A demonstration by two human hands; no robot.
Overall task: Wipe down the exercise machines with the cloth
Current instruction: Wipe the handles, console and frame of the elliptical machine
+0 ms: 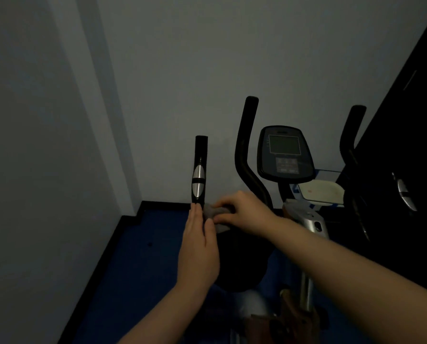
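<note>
An exercise bike stands in a dim corner, with a black left handlebar grip [200, 167] that carries a silver pulse sensor. My left hand [199, 247] lies along the lower part of that grip, fingers straight. A grey cloth [213, 212] is bunched against the bar just below the sensor. My right hand [242, 211] grips the cloth from the right, fingers curled over it. The bike's console [285, 153] faces me at centre right, between two curved black handles [244, 155].
Grey walls close in on the left and behind the bike. A dark cabinet [406, 135] stands at the right, with a second sensor grip [404, 192] in front of it. A white container [321, 191] sits behind the console. Blue floor [138, 256] lies below.
</note>
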